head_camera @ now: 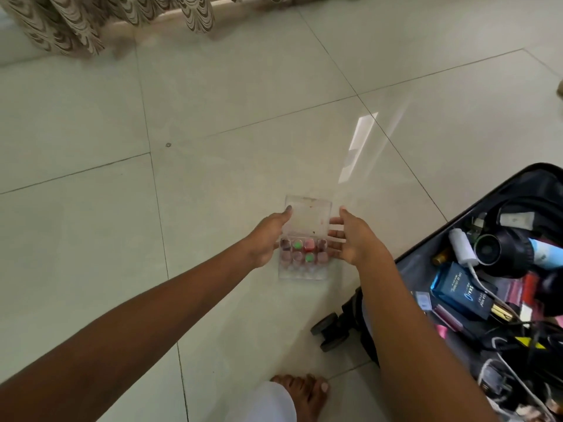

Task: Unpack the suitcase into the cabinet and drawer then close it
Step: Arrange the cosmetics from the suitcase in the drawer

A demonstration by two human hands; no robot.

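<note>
A clear plastic organiser box [307,220] holds several small cosmetics with pink, red and green caps in its compartments, and its transparent lid stands raised at the far side. It is low over the tiled floor, left of the suitcase. My left hand [268,239] grips its left side with the thumb on the lid's edge. My right hand [353,239] presses spread fingers against its right side. The open black suitcase [426,248] lies at the right, with a black hair dryer [499,248], a blue perfume box [460,290], a white charger [461,246] and cables inside.
A patterned curtain [61,28] hangs at the top left along the wall. The suitcase wheels [330,330] stick out toward me. My bare foot [307,391] and a white trouser leg are at the bottom centre. Glossy floor tiles spread to the left and ahead.
</note>
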